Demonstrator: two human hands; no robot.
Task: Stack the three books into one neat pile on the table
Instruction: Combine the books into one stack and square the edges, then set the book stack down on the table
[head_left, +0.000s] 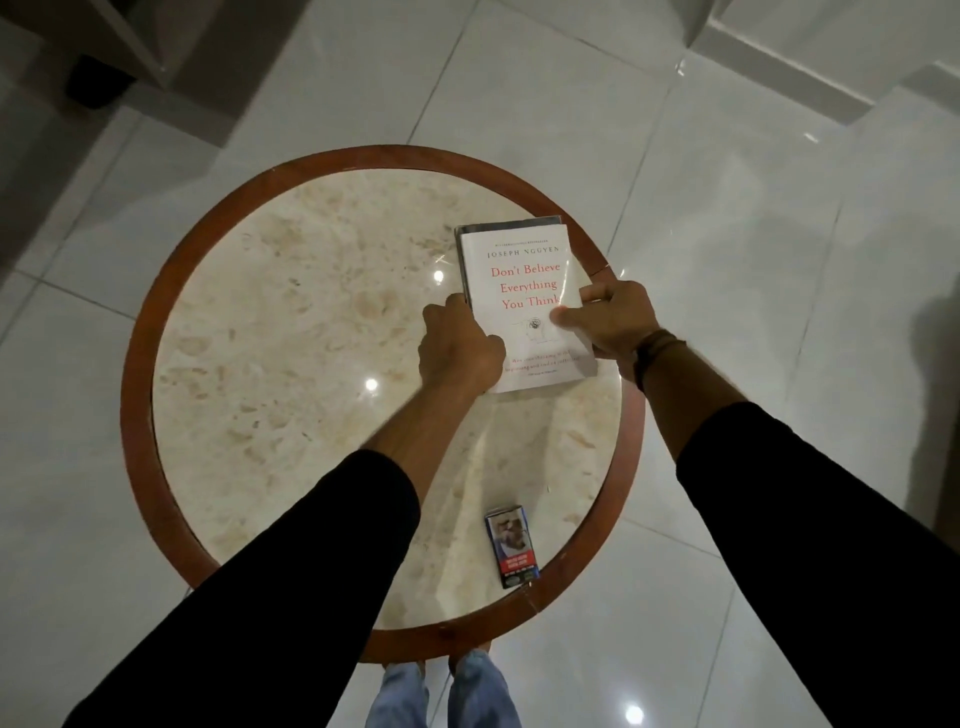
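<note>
My left hand (457, 345) and right hand (610, 317) gripped the glossy white paperback book (524, 291) atop the pile near the round marble table (291, 322) edge. Light, slick; side edges felt safest.

Dim indoor light, lamp glare on table (260, 312), wide-angle bending

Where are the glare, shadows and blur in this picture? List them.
Head view: bright lamp spots glare on the table and floor tiles; glare washes the white book cover near the right hand; the left hand is slightly motion-blurred; the upper-left corner is in shadow; the wide lens bends the tile lines.
</note>
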